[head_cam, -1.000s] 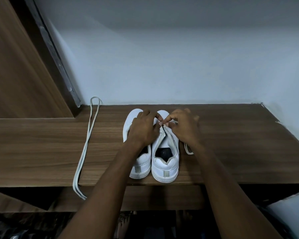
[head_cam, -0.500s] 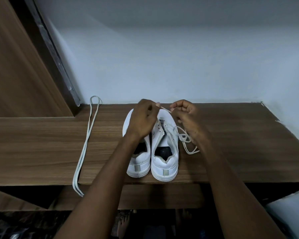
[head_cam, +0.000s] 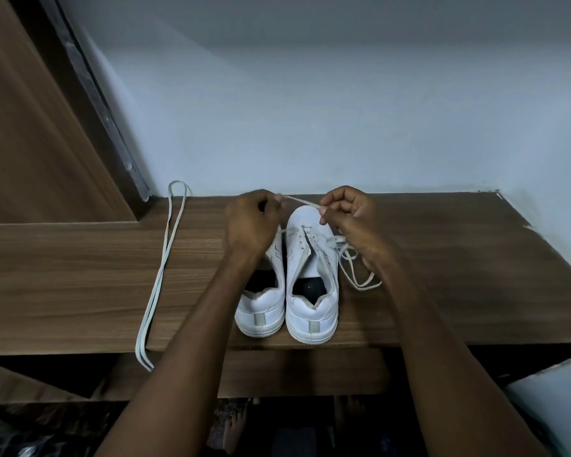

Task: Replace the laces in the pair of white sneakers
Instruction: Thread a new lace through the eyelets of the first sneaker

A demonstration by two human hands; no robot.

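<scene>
left hand [head_cam: 249,225] & right hand [head_cam: 350,214]: each grip pinches lace [head_cam: 299,201] | taut span runs grip to grip, above shoe [head_cam: 312,275] toe | shoe on table [head_cam: 80,275], below grips | right nearer eyelets

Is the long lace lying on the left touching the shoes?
Apart. The head view shows bare wooden shelf between the loose lace and the left sneaker.
</scene>
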